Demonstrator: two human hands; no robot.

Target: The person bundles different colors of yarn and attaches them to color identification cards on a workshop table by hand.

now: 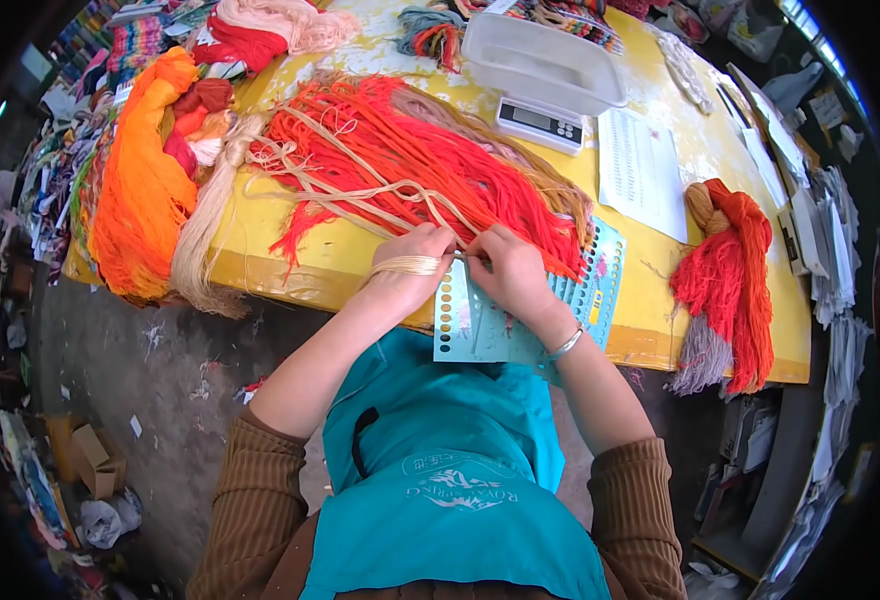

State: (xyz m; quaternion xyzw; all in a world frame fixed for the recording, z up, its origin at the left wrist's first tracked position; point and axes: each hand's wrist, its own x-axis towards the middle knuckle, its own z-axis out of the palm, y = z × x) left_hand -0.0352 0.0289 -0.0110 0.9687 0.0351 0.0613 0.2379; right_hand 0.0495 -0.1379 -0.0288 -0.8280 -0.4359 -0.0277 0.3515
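Note:
Close together at the table's front edge, my two hands work over a teal card with rows of punched holes. My left hand has beige thread wound around its back, and its fingers pinch beige thread by the card's top edge. Opposite it, my right hand pinches at the same spot, its fingertips closed on what looks like the same thread. Beige strands run from there across a heap of red and orange embroidery thread. More teal cards lie under my right hand.
On the yellow table are an orange skein, a beige hank and a red skein overhanging the right edge. Behind the heap stand a digital scale, a clear plastic tub and a printed sheet.

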